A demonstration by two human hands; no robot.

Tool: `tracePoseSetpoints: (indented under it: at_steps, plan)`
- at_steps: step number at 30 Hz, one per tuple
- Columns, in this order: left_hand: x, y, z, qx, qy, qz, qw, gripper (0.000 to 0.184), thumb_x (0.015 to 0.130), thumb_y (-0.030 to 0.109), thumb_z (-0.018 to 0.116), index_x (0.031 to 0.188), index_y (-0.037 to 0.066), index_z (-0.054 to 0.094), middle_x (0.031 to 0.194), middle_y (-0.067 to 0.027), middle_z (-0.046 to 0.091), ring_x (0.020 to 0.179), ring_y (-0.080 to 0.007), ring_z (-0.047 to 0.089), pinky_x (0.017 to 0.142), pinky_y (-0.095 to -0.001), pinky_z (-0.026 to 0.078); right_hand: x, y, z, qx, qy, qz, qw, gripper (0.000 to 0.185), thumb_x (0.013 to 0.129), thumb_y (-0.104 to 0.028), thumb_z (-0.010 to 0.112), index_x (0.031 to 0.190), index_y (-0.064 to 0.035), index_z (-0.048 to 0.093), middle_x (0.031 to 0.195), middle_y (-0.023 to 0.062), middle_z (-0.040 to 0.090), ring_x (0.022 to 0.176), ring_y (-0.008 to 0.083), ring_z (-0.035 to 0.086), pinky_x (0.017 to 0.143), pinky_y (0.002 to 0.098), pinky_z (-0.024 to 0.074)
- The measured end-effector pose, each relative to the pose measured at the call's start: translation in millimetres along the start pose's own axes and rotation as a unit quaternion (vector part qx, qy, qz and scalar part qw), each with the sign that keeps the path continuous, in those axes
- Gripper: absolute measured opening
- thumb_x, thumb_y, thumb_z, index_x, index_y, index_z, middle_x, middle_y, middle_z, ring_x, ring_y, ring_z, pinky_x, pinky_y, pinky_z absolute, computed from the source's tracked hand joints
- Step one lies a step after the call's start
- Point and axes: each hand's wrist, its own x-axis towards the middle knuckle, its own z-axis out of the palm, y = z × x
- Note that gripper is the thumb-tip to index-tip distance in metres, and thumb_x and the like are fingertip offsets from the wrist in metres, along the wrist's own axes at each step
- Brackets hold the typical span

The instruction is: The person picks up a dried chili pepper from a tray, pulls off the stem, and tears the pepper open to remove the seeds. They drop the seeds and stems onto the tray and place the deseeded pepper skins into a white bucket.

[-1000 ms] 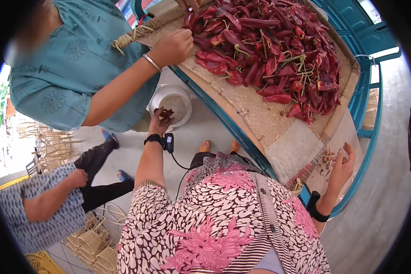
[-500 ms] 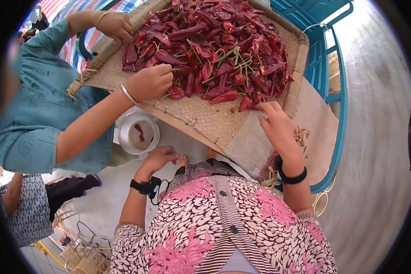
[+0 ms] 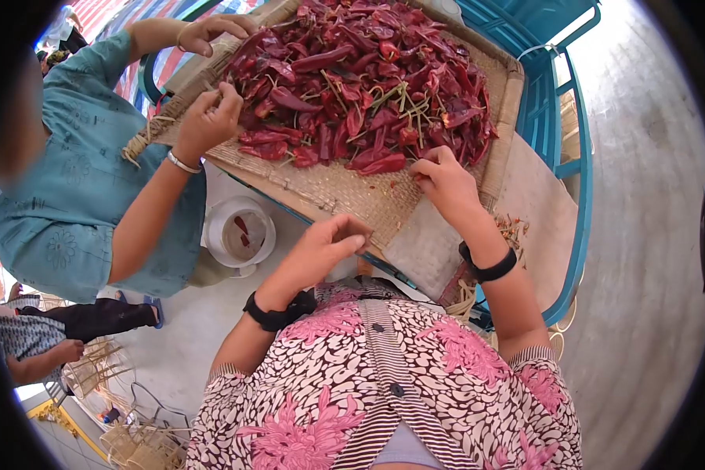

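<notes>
Dried red chili peppers lie heaped on a woven tray. My right hand is at the near right edge of the heap, with its fingers curled toward the thumb. Whatever lies between those fingertips is hidden. Over the tray's front edge, my left hand is held with fingers stretched out and the thumb apart, and nothing shows in it. A small pile of chili stems sits on the board to the right of my right hand.
At left, a co-worker in a teal shirt has one hand beside the heap and another at the tray rim. A metal pot with a few red pieces stands below. Blue metal rails border the right; baskets lie lower left.
My left hand has risen to the right, toward the tray's front edge. My right hand has shifted slightly left and up. The co-worker's near hand has pulled back left from the chilies.
</notes>
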Motion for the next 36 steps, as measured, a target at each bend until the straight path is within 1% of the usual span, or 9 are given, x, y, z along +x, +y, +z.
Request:
tracePoseSetpoints:
  at_steps: [4, 10, 12, 15, 16, 19, 22, 31, 36]
  plan:
    - [27, 9, 18, -0.135, 0.064, -0.008, 0.989, 0.035, 0.098, 0.019, 0.052, 0.126, -0.001, 0.048, 0.112, -0.0090, 0.060, 0.099, -0.0154, 0.060, 0.086, -0.0289, 0.049, -9, -10, 0, 0.080, 0.022, -0.094, 0.992, 0.022, 0.080, -0.010, 0.066, 0.101, -0.0161, 0.064, 0.096, 0.0084, 0.060, 0.085, 0.0301, 0.064, 0.069, 0.0409, 0.0513]
    - [58, 5, 33, -0.249, 0.085, -0.026, 0.964, 0.043, 0.098, 0.022, 0.054, 0.133, 0.000, 0.041, 0.117, -0.0108, 0.058, 0.100, -0.0170, 0.060, 0.085, -0.0294, 0.049, -16, -29, -1, 0.029, 0.059, -0.031, 0.997, 0.020, 0.083, -0.016, 0.067, 0.098, -0.0093, 0.056, 0.084, 0.0081, 0.061, 0.076, 0.0290, 0.064, 0.061, 0.0373, 0.0511]
    - [64, 3, 35, -0.307, 0.076, -0.020, 0.948, 0.043, 0.098, 0.023, 0.055, 0.132, 0.000, 0.043, 0.116, -0.0103, 0.058, 0.099, -0.0172, 0.060, 0.085, -0.0292, 0.050, -17, -27, -2, 0.019, 0.032, -0.086, 0.996, 0.019, 0.082, -0.017, 0.068, 0.093, -0.0083, 0.054, 0.083, 0.0084, 0.062, 0.075, 0.0285, 0.064, 0.060, 0.0364, 0.0509]
    - [65, 1, 42, -0.122, 0.107, 0.081, 0.983, 0.037, 0.097, 0.022, 0.057, 0.125, -0.001, 0.050, 0.111, -0.0083, 0.061, 0.095, -0.0165, 0.061, 0.083, -0.0285, 0.050, -20, -27, 0, 0.041, 0.035, -0.120, 0.991, 0.022, 0.081, -0.019, 0.069, 0.092, -0.0076, 0.055, 0.082, 0.0088, 0.062, 0.072, 0.0271, 0.064, 0.059, 0.0349, 0.0505]
    - [65, 1, 39, -0.136, 0.111, 0.082, 0.981, 0.034, 0.097, 0.022, 0.056, 0.123, 0.000, 0.053, 0.109, -0.0077, 0.062, 0.094, -0.0160, 0.061, 0.083, -0.0284, 0.050, -17, -32, 0, 0.051, 0.039, -0.119, 0.991, 0.022, 0.081, -0.019, 0.070, 0.093, -0.0074, 0.055, 0.082, 0.0089, 0.063, 0.071, 0.0266, 0.064, 0.059, 0.0344, 0.0504]
    - [64, -4, 33, -0.233, 0.101, 0.086, 0.964, 0.028, 0.097, 0.020, 0.056, 0.117, 0.000, 0.058, 0.104, -0.0063, 0.064, 0.093, -0.0146, 0.062, 0.082, -0.0279, 0.051, -17, -49, -9, 0.228, 0.002, 0.033, 0.973, 0.023, 0.080, -0.014, 0.070, 0.098, -0.0055, 0.058, 0.082, 0.0072, 0.064, 0.067, 0.0211, 0.063, 0.059, 0.0306, 0.0494]
    - [61, -6, 25, -0.398, 0.052, 0.085, 0.912, 0.025, 0.097, 0.018, 0.056, 0.115, 0.001, 0.059, 0.103, -0.0059, 0.064, 0.093, -0.0137, 0.063, 0.081, -0.0268, 0.053, -19, -46, -11, 0.387, 0.005, 0.079, 0.919, 0.025, 0.079, -0.008, 0.071, 0.101, -0.0040, 0.061, 0.081, 0.0052, 0.063, 0.066, 0.0157, 0.060, 0.059, 0.0269, 0.0481]
    - [54, -9, 23, -0.473, 0.039, 0.102, 0.874, 0.019, 0.094, 0.010, 0.059, 0.111, 0.001, 0.059, 0.103, -0.0070, 0.065, 0.094, -0.0143, 0.064, 0.084, -0.0246, 0.055, -19, -54, -15, 0.279, 0.116, -0.045, 0.952, 0.017, 0.078, -0.004, 0.070, 0.095, -0.0048, 0.066, 0.085, 0.0067, 0.065, 0.071, 0.0182, 0.065, 0.061, 0.0281, 0.0508]
    - [54, -6, 27, -0.445, 0.088, 0.106, 0.885, 0.021, 0.092, 0.007, 0.061, 0.112, 0.000, 0.058, 0.104, -0.0078, 0.065, 0.095, -0.0160, 0.063, 0.089, -0.0279, 0.052, -21, -61, -16, 0.239, 0.139, -0.036, 0.960, 0.013, 0.077, -0.005, 0.071, 0.089, -0.0067, 0.067, 0.084, 0.0054, 0.065, 0.072, 0.0213, 0.066, 0.060, 0.0297, 0.0515]
